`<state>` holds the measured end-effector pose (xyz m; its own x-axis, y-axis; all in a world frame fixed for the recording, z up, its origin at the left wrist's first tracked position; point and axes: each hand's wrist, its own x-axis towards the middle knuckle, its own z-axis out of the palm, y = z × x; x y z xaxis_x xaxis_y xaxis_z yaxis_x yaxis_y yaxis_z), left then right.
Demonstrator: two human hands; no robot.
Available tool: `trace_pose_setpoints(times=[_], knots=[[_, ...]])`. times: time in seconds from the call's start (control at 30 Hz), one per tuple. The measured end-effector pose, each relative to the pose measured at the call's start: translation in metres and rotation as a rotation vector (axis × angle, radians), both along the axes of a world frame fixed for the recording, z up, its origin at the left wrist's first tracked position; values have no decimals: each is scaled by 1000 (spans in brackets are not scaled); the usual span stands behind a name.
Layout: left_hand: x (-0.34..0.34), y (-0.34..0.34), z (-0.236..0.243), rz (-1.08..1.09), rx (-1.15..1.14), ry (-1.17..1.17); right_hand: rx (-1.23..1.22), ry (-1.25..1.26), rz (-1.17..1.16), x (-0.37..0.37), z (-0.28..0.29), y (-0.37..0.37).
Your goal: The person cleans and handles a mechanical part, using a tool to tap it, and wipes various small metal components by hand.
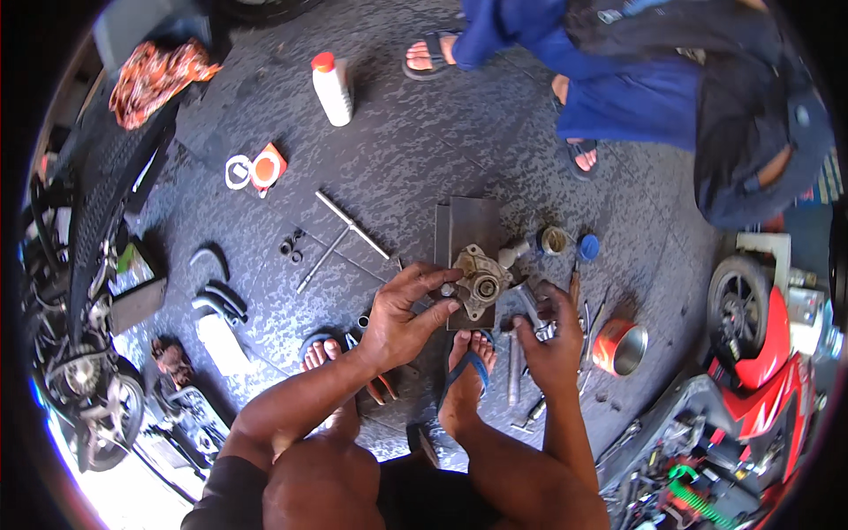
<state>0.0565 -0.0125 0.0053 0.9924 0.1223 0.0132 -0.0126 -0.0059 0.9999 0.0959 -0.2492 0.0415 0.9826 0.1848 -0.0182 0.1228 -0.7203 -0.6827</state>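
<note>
Head view: two bare hands work a grey metal pump housing (477,281) over a dark metal plate (473,221)
Left hand (402,314), at the housing's 8 o'clock, pinches its edge; right hand (552,340), at 4 o'clock, closes around a small metal tool (530,305)

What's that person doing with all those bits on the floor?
A person squats on a dark floor and steadies a small metal engine part on a flat plate with the left hand. The right hand grips a metal tool right beside it. Loose tools, a red tin and a white bottle lie around. Another person in blue stands nearby.
</note>
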Motion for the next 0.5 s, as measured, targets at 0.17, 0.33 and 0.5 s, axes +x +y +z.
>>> trace_pose_setpoints(times=[0.17,0.33,0.5], knots=[[13,-9,14,-69,170,-47,79,73,-269,-41,-25,-51],[25,-12,23,-174,457,-166,96,150,-391,-94,-54,-83],[33,-21,31,-254,652,-177,139,201,-457,-134,-99,-101]])
